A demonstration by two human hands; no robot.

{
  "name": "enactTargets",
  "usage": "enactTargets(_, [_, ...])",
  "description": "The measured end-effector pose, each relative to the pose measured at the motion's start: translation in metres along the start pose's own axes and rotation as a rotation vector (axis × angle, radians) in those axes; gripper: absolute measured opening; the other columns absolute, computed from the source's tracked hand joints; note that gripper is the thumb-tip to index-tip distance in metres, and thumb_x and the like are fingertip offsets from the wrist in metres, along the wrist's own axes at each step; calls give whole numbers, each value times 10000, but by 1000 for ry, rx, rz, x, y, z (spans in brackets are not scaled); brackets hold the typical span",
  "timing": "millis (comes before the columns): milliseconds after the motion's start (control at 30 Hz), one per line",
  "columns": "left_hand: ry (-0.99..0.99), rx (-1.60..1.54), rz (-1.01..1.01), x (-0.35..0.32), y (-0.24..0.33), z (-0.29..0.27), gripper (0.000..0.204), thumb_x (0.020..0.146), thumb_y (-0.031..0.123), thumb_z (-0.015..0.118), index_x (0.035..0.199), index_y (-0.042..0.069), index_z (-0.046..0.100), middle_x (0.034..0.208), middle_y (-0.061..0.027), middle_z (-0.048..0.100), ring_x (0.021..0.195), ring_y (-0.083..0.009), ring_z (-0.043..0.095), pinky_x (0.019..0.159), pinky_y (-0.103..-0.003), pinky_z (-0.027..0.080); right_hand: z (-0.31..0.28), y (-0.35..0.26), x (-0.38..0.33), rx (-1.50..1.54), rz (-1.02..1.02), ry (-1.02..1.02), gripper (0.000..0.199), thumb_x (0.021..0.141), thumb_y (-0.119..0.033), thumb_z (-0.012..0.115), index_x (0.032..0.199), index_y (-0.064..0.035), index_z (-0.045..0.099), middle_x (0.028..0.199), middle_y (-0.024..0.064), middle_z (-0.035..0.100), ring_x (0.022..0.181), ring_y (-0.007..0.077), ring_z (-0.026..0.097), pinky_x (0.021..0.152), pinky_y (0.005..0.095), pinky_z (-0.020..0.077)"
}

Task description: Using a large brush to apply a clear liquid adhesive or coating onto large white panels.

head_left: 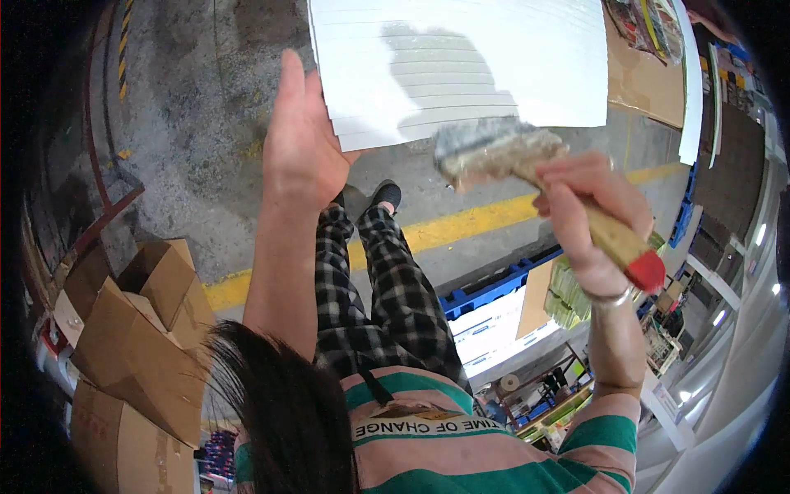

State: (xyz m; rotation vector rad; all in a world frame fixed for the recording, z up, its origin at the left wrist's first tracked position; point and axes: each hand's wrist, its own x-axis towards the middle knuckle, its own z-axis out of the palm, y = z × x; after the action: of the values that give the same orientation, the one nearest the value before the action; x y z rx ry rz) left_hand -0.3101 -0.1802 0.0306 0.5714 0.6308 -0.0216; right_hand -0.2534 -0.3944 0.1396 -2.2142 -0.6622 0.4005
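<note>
Head view: your right hand (588,222) grips the brush (527,177), bristles at ten o'clock toward the white sheets (461,58). Your left hand (300,136), nearer, supports their edge, fingers flat and unclenched.

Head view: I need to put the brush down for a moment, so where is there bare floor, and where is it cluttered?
Bare concrete floor lies between the white sheets at the left hand and the yellow line. Crowded: open cardboard boxes lower left; blue pallet and stacked goods under the right hand holding the brush.

Both hands raised: left (300,136) flat and open, right (588,218) fisted.
</note>
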Motion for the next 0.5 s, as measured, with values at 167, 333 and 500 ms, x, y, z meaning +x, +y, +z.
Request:
enactTargets(167, [19, 3, 16, 0, -3, 3, 749, 933, 593, 178, 1342, -16, 333, 1308, -157, 469, 1182, -303, 478, 977, -470, 388, -2, -13, -2, 140, 121, 251, 60, 740, -23, 634, 777, 23, 618, 790, 148, 646, 657, 161, 612, 576, 255, 486])
enactTargets(333, [53, -2, 36, -2, -6, 2, 762, 930, 599, 163, 1344, -20, 325, 1298, -171, 471, 1177, -310, 481, 970, -491, 390, -3, 7, -20, 63, 40, 145, 40, 749, 3, 622, 775, 31, 609, 804, 156, 644, 698, 196, 618, 621, 274, 492])
enactTargets(500, [113, 14, 60, -3, -10, 13, 794, 927, 595, 128, 1358, -52, 288, 1317, -201, 444, 1174, -358, 476, 949, -500, 413, -1, 17, -10, 34, -52, 234, 54, 723, 11, 636, 767, 28, 611, 797, 162, 643, 696, 210, 625, 642, 273, 496])
